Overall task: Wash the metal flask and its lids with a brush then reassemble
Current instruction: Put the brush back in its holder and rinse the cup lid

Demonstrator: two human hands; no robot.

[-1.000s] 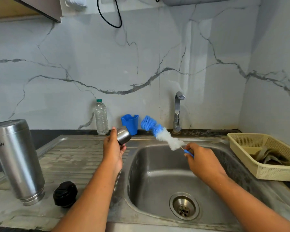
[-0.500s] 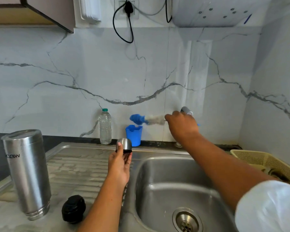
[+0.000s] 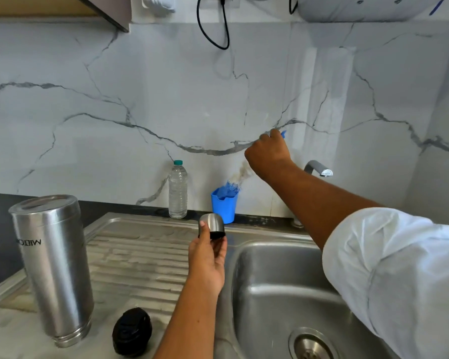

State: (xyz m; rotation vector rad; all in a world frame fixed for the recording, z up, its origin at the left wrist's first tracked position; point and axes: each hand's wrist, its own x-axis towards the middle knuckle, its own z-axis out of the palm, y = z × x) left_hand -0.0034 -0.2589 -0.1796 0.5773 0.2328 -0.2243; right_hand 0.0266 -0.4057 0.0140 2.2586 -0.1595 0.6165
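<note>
The metal flask [image 3: 53,268] stands upside down on the drainboard at the left. Its black inner lid [image 3: 132,332] lies in front of it. My left hand [image 3: 207,257] holds the small steel outer lid [image 3: 211,224] above the drainboard's right edge. My right hand [image 3: 268,154] grips the blue handle of the bottle brush [image 3: 235,181] near the wall. The brush points down, with its blue tip inside the blue cup [image 3: 224,206].
A clear plastic water bottle [image 3: 177,189] stands by the wall, left of the blue cup. The tap [image 3: 318,169] sits behind the sink basin [image 3: 283,301], whose drain [image 3: 310,344] is at the bottom. A black cable [image 3: 213,24] hangs from a wall socket.
My right hand has swung the brush from level to pointing down and lowered its tip into the blue cup. My left hand with the steel lid has stayed near the sink's edge.
</note>
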